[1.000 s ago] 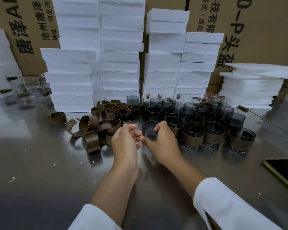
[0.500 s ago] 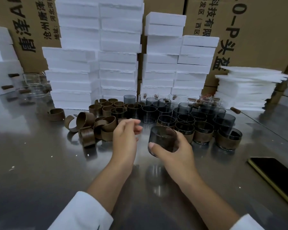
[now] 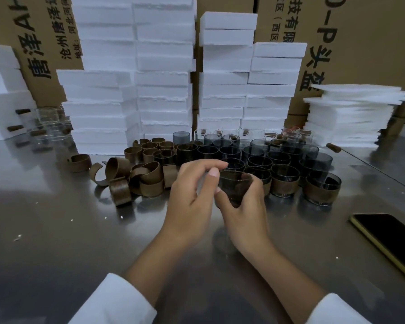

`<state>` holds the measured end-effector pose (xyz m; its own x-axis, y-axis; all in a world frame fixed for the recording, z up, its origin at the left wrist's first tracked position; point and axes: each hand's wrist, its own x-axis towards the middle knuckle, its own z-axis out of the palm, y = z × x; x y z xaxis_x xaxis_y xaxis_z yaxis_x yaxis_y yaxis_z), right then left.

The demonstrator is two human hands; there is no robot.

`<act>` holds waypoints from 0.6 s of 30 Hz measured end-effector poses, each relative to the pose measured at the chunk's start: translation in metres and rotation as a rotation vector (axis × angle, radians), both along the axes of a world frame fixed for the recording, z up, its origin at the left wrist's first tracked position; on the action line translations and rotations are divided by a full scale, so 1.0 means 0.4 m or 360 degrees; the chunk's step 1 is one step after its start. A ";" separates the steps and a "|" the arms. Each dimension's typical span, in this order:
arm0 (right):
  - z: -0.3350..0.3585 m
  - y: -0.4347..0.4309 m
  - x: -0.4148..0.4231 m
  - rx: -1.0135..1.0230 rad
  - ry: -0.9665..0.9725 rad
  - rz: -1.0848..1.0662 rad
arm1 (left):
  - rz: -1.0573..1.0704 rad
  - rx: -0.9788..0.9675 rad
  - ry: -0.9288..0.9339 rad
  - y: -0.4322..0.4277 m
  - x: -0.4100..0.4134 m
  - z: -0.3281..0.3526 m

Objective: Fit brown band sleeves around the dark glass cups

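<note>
right hand (image 3: 243,206) grips dark glass cup (image 3: 234,187) | mouth up | axis near upright

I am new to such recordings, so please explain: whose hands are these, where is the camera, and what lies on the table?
There is no machine here: a person works with bare hands, and the one camera sits on their head, looking forward and down. The right hand grips a dark glass cup. The left hand is beside its rim, fingers loosely curled, holding nothing that I can see. On the metal table lie loose brown bands, bare dark cups and cups already banded. A phone lies at the right.
</note>
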<state>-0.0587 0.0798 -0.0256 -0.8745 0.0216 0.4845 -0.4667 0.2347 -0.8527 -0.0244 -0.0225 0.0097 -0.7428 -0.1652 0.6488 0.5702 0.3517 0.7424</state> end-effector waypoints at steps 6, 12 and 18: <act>0.002 0.006 -0.004 -0.0051 -0.0018 -0.0043 | -0.0060 -0.0127 -0.0111 -0.005 -0.010 -0.017; 0.001 0.004 -0.002 -0.0092 -0.0029 -0.0051 | -0.0036 -0.0162 -0.0142 -0.006 -0.011 -0.021; -0.001 0.001 0.000 -0.0155 -0.0045 -0.0055 | -0.0106 -0.0108 -0.0261 -0.012 -0.016 -0.020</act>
<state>-0.0587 0.0801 -0.0262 -0.8857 0.0978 0.4538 -0.4351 0.1659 -0.8850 -0.0307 -0.0273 0.0016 -0.8472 -0.0724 0.5262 0.4673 0.3695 0.8032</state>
